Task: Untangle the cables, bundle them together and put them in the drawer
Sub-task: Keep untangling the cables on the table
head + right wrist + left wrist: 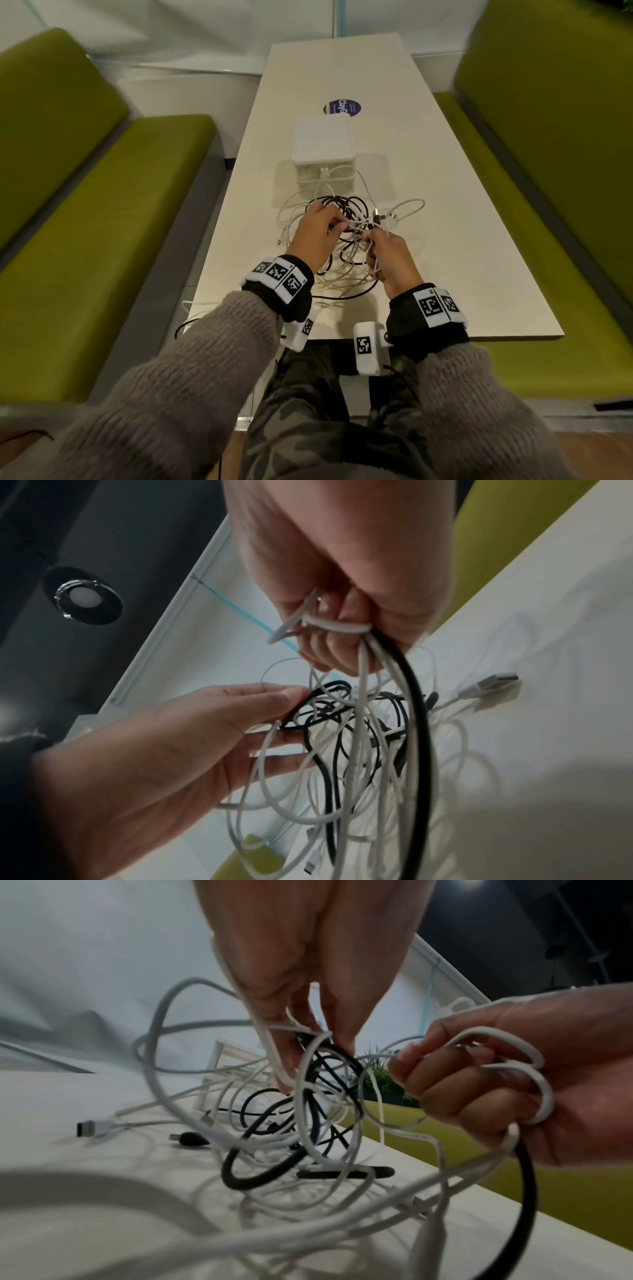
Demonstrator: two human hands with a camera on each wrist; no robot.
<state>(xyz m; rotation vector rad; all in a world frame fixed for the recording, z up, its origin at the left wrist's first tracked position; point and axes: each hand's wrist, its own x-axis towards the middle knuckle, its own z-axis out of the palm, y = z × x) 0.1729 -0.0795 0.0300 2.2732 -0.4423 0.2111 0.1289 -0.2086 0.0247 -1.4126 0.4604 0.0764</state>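
Head view, lower centre: grey knitted sleeves (191, 370) lead up to both hands over the long cream table (462, 240). The right hand (394, 260) is clenched round several gathered white and black loops; the left hand (317, 233) pinches a strand at the knot. Between and just beyond them lies the tangle of thin white and black cables (346, 219), its loose ends trailing right. Farther up-frame stands the small white plastic drawer box (323, 150), apparently closed.
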